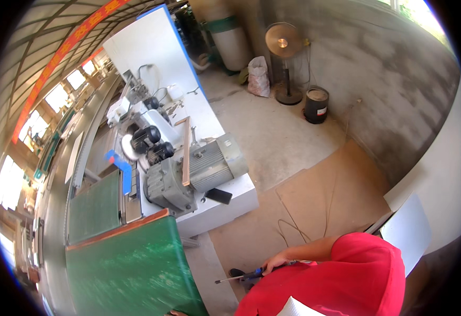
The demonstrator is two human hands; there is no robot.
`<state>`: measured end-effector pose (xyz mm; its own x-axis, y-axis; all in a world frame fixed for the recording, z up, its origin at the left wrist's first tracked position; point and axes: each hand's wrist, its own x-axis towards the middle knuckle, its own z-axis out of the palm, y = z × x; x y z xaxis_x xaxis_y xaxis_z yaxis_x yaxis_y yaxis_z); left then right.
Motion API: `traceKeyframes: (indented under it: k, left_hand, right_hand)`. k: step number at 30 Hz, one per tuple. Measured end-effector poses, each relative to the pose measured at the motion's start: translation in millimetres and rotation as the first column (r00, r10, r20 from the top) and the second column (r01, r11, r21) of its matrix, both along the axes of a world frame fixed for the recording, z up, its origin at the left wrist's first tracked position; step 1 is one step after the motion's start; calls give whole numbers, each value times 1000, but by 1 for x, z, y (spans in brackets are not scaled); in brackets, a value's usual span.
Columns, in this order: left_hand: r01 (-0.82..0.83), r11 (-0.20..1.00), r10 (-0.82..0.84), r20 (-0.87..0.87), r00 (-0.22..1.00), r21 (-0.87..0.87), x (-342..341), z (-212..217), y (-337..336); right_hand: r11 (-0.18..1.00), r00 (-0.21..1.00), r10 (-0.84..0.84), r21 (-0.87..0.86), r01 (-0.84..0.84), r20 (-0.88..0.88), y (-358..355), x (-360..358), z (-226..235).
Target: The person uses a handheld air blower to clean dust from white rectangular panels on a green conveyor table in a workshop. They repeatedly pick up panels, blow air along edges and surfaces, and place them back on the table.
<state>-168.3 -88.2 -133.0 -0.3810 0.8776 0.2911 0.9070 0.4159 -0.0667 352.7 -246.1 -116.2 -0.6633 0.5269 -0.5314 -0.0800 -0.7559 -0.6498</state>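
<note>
My right hand (pixel 275 262) is closed around a screwdriver (pixel 253 274) with a blue and black handle. Its metal shaft points left, towards the green conveyor belt (pixel 130 263). Only a sliver of my left hand (pixel 176 313) shows at the lower edge, by the belt's right edge; its fingers are mostly cut off from view. Beyond the belt, a large grey motor with a gearbox (pixel 209 166) rests on a white machine top, with a brown wooden strip (pixel 186 152) leaning over it. A black phone (pixel 219 196) lies beside the motor.
Smaller black motors (pixel 146 138) and a wrench (pixel 194 136) are further along the machine. A blue bracket (pixel 122 171) stands at its left. Brown boards (pixel 330 184) cover the floor, with a thin cord on them. A fan (pixel 284 45), a sack (pixel 258 77) and a black bucket (pixel 316 108) stand by the wall.
</note>
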Motion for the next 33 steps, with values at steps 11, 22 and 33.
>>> traceKeyframes:
  k: [11, 22, 33]
  left_hand:
    - [-136, 987, 153, 225, 962, -88, 37, 41, 1]
    - [-145, 986, 162, 250, 955, -87, 39, 40, -5]
    - [-152, 986, 163, 241, 957, -62, 31, 34, -5]
  right_hand:
    - [981, 931, -34, 192, -39, 364, 3, -9, 13]
    - [960, 920, 10, 255, -119, 393, 5, -12, -9]
    - [945, 868, -124, 323, -43, 480, 11, -17, 5]
